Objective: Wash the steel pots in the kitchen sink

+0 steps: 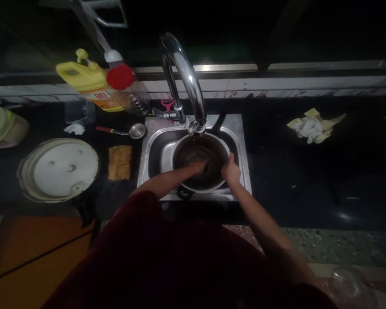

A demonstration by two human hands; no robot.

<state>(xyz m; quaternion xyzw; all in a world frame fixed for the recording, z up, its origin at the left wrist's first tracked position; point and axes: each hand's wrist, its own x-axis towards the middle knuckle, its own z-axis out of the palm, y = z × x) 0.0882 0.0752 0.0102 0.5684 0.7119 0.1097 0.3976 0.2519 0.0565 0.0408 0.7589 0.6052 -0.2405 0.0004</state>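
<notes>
A dark round pot (196, 152) sits in the steel sink (154, 148) under the curved tap (186, 81). My left hand (202, 165) reaches down inside the pot, its fingers lost in the dark interior. My right hand (230, 171) is closed on the pot's right rim, thumb up along the edge. A bangle shows on my left wrist.
On the dark counter to the left lie a yellow sponge (120, 162), a large white lid (59, 168), a small ladle (128, 131), a yellow jug (86, 81) and a red-capped bottle (127, 88). A crumpled cloth (312, 125) lies to the right.
</notes>
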